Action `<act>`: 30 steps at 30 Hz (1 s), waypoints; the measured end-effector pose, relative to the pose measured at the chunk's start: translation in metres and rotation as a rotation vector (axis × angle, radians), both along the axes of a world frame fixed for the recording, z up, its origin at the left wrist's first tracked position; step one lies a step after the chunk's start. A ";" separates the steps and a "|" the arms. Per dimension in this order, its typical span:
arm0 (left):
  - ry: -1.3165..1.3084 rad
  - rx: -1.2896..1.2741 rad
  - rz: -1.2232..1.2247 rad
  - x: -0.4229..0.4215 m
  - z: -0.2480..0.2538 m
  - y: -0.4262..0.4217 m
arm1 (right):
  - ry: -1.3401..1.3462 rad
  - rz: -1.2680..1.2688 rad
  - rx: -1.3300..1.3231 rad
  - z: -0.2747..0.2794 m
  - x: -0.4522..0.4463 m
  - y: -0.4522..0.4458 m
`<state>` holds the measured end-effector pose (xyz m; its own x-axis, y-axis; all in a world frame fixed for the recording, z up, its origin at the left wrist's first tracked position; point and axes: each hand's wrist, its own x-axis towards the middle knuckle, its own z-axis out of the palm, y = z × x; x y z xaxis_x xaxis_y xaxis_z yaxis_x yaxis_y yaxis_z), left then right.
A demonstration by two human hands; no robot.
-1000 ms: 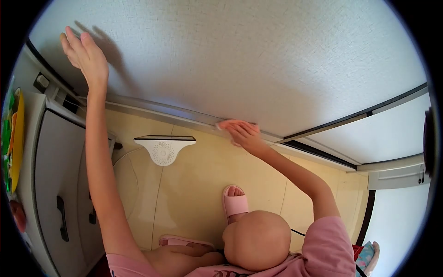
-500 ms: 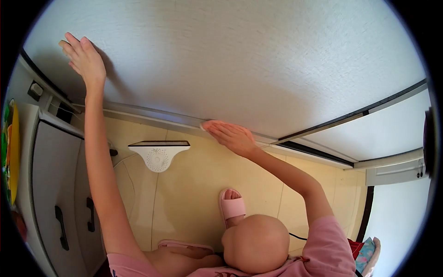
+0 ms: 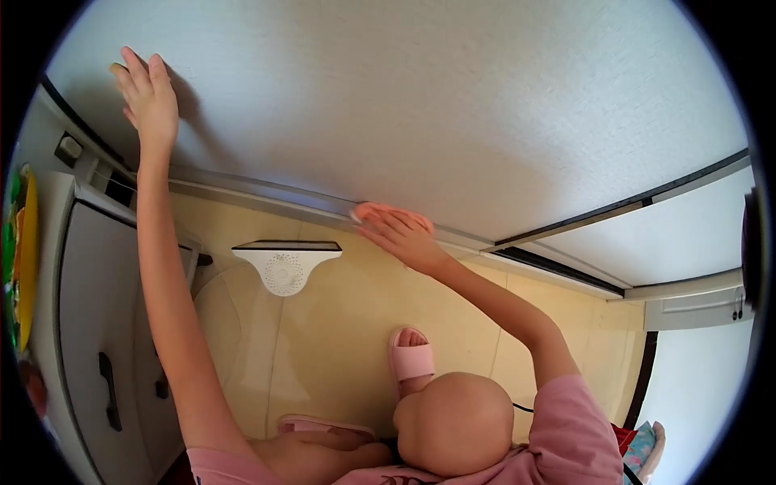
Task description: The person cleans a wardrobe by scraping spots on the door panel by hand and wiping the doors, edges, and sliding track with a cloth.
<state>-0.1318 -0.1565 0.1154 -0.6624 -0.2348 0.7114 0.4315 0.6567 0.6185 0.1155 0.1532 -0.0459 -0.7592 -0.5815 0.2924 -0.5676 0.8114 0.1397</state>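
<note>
A large pale grey panel [image 3: 388,105] with a faint grain fills the upper half of the head view. My left hand [image 3: 153,101] rests against it at the upper left, fingers spread and holding nothing. Near the panel's lower edge, my right hand [image 3: 408,242] presses a folded orange cloth [image 3: 420,221] against the surface. The cloth shows above and beside the fingers; its part under the palm is hidden. Just below the cloth runs the panel's light bottom rail [image 3: 315,212].
A white perforated device with a dark top [image 3: 283,271] stands on the yellowish tiled floor [image 3: 315,347]. Grey drawers [image 3: 105,307] with dark handles flank my left arm. A pink slipper [image 3: 414,361] is on my foot. Colourful fabric [image 3: 643,449] lies at the lower right.
My right hand has shifted slightly, and more of the orange cloth shows above its fingers. My left hand appears a little higher, with the view itself slightly moved.
</note>
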 end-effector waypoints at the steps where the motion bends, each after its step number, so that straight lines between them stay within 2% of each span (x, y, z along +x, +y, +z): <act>1: -0.062 -0.007 0.003 0.002 0.001 -0.004 | -0.005 -0.021 -0.012 0.010 0.009 0.001; 2: -0.059 -0.005 0.007 0.004 0.002 -0.009 | -0.002 -0.017 -0.010 0.029 0.014 -0.003; 4: -0.240 -0.208 0.053 0.015 0.010 -0.020 | -0.965 -0.411 -1.408 0.068 0.027 -0.013; 5: -0.234 -0.208 0.050 0.029 0.021 -0.023 | -0.958 -0.410 -1.410 0.069 0.033 -0.013; 7: -0.444 -0.547 -0.097 0.069 0.051 -0.026 | -0.449 -0.427 -1.498 0.070 0.045 -0.014; 8: -0.440 -0.549 -0.100 0.081 0.059 -0.027 | -0.444 -0.427 -1.501 0.073 0.046 -0.015; 10: -0.578 -0.688 -0.786 0.100 0.070 -0.025 | -0.636 -0.585 -2.026 0.088 0.046 -0.021; 11: -0.687 -0.748 -0.927 0.112 0.075 -0.011 | -0.718 -0.608 -2.143 0.112 0.047 -0.034; 12: -0.797 -0.805 -1.067 0.124 0.080 0.006 | -0.715 -0.602 -2.144 0.119 0.049 -0.036; 14: -0.986 -0.828 -1.327 0.129 0.061 0.036 | -0.949 -0.440 -2.437 0.129 0.051 -0.039; 16: -1.075 -1.018 -1.290 0.137 0.037 0.061 | -0.987 -0.320 -2.474 0.151 0.052 -0.046; 17: -0.752 -0.845 -1.485 0.141 0.013 0.069 | -1.020 -0.206 -2.506 0.157 0.053 -0.047; 18: -0.419 -0.658 -1.643 0.145 -0.007 0.076 | -1.015 -0.199 -2.507 0.158 0.053 -0.045; 19: -0.415 -0.660 -1.644 0.150 -0.018 0.083 | -1.083 0.111 -2.584 0.157 0.054 -0.041; 20: -0.694 -0.555 -1.783 0.158 -0.034 0.090 | -1.138 0.433 -2.615 0.146 0.056 -0.038; 21: -1.000 -0.436 -1.901 0.162 -0.040 0.097 | -1.133 0.431 -2.616 0.146 0.057 -0.036; 22: -1.000 -0.437 -1.904 0.162 -0.043 0.101 | -1.058 0.469 -2.597 0.148 0.057 -0.033; 24: -1.237 -0.598 -1.846 0.161 -0.043 0.108 | -0.981 0.500 -2.580 0.157 0.054 -0.029; 25: -1.240 -0.596 -1.848 0.161 -0.045 0.108 | -0.786 0.406 -2.155 0.165 0.051 -0.028; 26: -1.275 -0.386 -1.815 0.160 -0.049 0.107 | -0.599 0.316 -1.726 0.170 0.047 -0.024; 27: -1.301 -0.179 -1.771 0.159 -0.052 0.107 | -0.471 0.371 -1.435 0.163 0.044 -0.015; 28: -1.300 -0.179 -1.772 0.158 -0.053 0.106 | -0.400 0.174 -1.123 0.167 0.053 -0.009; 30: -1.472 0.409 -1.718 0.154 -0.052 0.105 | -0.393 0.266 -0.650 0.169 0.052 -0.011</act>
